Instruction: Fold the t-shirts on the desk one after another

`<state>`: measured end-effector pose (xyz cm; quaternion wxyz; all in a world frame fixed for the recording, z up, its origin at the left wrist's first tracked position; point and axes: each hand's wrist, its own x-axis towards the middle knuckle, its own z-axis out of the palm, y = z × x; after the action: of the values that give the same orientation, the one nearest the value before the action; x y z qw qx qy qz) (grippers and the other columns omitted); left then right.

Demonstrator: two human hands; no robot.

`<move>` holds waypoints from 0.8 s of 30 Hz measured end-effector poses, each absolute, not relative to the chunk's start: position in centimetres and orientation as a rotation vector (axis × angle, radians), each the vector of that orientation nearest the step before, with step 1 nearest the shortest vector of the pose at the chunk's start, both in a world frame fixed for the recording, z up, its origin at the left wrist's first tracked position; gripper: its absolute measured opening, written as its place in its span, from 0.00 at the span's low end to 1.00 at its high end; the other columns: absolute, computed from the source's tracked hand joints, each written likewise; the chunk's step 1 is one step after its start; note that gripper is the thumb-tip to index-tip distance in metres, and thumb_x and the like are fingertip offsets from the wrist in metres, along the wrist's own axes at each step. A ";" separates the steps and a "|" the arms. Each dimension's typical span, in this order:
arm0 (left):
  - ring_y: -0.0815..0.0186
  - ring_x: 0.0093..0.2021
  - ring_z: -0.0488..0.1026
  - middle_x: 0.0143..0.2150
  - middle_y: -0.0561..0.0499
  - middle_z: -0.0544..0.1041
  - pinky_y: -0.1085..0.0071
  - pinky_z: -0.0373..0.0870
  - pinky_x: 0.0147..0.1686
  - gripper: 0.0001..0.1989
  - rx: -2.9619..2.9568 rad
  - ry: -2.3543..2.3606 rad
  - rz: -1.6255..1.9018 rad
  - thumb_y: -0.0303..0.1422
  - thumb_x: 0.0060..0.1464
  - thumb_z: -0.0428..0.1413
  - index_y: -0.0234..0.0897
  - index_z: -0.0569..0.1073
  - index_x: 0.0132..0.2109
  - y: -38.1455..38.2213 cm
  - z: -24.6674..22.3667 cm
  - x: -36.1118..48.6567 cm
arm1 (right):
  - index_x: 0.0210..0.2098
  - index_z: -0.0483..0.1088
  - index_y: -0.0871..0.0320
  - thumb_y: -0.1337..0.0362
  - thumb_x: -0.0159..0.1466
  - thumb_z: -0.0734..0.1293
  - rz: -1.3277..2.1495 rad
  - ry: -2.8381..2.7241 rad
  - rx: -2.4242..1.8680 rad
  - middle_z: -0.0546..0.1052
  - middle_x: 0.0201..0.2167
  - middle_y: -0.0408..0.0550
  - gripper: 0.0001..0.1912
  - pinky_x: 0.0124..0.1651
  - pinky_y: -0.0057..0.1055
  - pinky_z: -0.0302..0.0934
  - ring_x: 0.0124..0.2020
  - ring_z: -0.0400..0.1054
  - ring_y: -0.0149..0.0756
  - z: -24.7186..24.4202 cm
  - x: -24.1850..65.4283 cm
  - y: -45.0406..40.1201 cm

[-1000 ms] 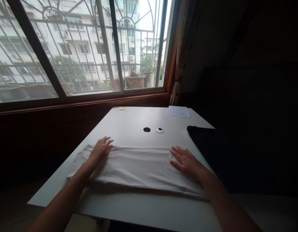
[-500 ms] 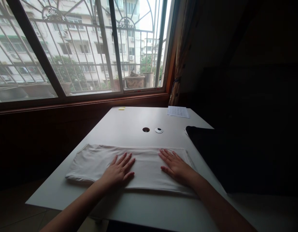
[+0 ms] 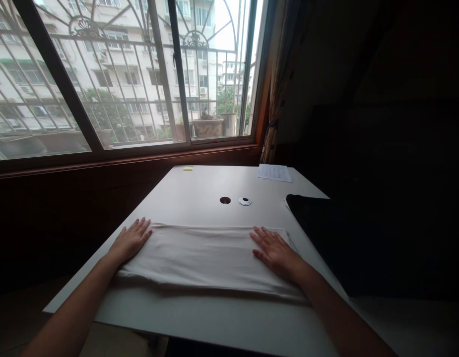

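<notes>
A folded white cloth (image 3: 203, 255), apparently a garment, lies in a long flat strip across the white table (image 3: 199, 191). On its left end rests my left hand (image 3: 130, 242), palm down with the fingers stretched out. My right hand (image 3: 276, 252) lies flat near the cloth's right end, fingers extended and slightly spread. Neither hand grips the cloth. Soft creases run lengthwise between the hands. The left end of the cloth is partly hidden under my left hand and forearm.
Dark fabric (image 3: 348, 238) lies over the table's right side. Beyond the cloth are a round hole (image 3: 225, 200) and a round white cover (image 3: 244, 201). Papers (image 3: 274, 173) and a yellow sticky note (image 3: 188, 168) lie at the far edge, below a barred window (image 3: 140, 74).
My left hand has slid left from the cloth's middle to its left end. My right hand has shifted slightly right, still flat. The cloth's surface between them looks smoother.
</notes>
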<state>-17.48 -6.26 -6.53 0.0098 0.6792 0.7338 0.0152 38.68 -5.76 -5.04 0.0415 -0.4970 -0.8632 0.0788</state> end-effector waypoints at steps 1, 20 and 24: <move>0.54 0.76 0.39 0.77 0.50 0.43 0.44 0.45 0.69 0.33 2.124 2.291 0.053 0.50 0.69 0.32 0.44 0.48 0.75 -6.3 -6.6 -17.6 | 0.74 0.48 0.48 0.39 0.72 0.47 0.222 -2.628 -1.556 0.45 0.75 0.43 0.37 0.74 0.51 0.34 0.75 0.36 0.45 -5.2 39.1 -5.5; 0.52 0.74 0.49 0.75 0.47 0.53 0.43 0.50 0.68 0.27 2.728 1.837 0.191 0.46 0.71 0.39 0.45 0.60 0.71 -9.7 -4.5 -2.7 | 0.72 0.53 0.63 0.46 0.73 0.53 -0.025 -2.519 -1.290 0.52 0.73 0.58 0.36 0.73 0.49 0.44 0.74 0.45 0.48 -4.3 33.5 -7.6; 0.50 0.75 0.47 0.76 0.48 0.50 0.41 0.49 0.68 0.32 2.722 1.635 0.103 0.53 0.69 0.38 0.47 0.53 0.73 -11.1 -5.6 2.2 | 0.73 0.50 0.61 0.39 0.71 0.53 0.314 -2.767 -1.123 0.48 0.74 0.56 0.42 0.74 0.50 0.38 0.75 0.40 0.49 -4.5 30.5 -10.1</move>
<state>2.20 -11.13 -5.56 -0.0175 0.8567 0.5145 0.0325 30.46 -10.15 -4.53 0.0696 -0.3731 -0.9193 0.1042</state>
